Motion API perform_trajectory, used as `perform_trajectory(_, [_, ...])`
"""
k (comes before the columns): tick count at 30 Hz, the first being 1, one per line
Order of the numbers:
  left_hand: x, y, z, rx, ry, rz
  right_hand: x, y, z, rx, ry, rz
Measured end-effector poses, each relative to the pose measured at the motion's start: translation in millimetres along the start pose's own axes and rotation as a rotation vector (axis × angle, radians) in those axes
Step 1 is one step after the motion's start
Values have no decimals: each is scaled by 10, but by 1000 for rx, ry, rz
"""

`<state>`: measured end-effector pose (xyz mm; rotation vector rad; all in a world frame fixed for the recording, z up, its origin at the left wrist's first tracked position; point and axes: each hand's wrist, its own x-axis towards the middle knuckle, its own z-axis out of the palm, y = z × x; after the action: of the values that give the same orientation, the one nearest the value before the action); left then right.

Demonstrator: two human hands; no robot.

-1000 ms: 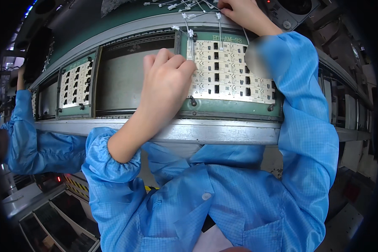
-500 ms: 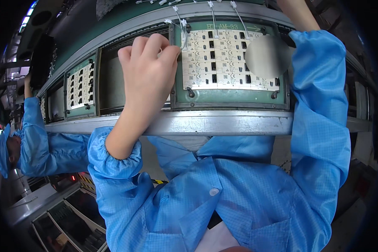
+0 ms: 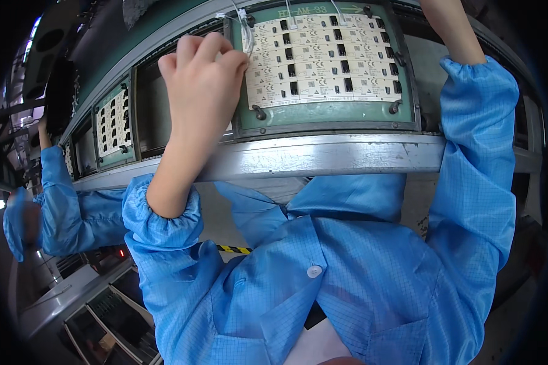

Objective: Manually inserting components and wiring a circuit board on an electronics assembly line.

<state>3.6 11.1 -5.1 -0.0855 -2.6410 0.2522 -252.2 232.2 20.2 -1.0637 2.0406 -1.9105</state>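
Observation:
My left hand is at the left edge of a green fixture, its fingers curled in a pinch. A white cable with small connectors runs down to its fingertips; the exact grip is partly hidden by the hand. On the fixture lies a white circuit board panel with columns of black components. Two more thin white cables, such as the one with its plug on the panel, come over the fixture's far edge. My right forearm reaches beyond the top edge, so that hand is out of sight.
A metal rail runs between my body and the fixture. Further left on the line sits another green fixture with a white panel. A co-worker in a blue sleeve works at far left. Open trays stand at lower left.
The view has shifted, so the fixture and rail sit higher in the picture. My left hand stays pinched by the fixture's left edge. My right arm appears further right.

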Motion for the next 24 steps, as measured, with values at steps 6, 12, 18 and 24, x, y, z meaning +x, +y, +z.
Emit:
perform_trajectory(6, [-71, 22, 46, -105, -3, -134, 6, 4, 11, 17, 21, 12])
perform_trajectory(12, [-107, -12, 132, -137, 58, -112, 18, 27, 15, 25, 22, 20])
perform_trajectory(18, [-98, 30, 175, -47, 126, -39, 15, 63, 17, 53, -9, -8])
perform_trajectory(24, [-165, 29, 150, -122, 109, -120, -6, 26, 14, 99, -44, -24])
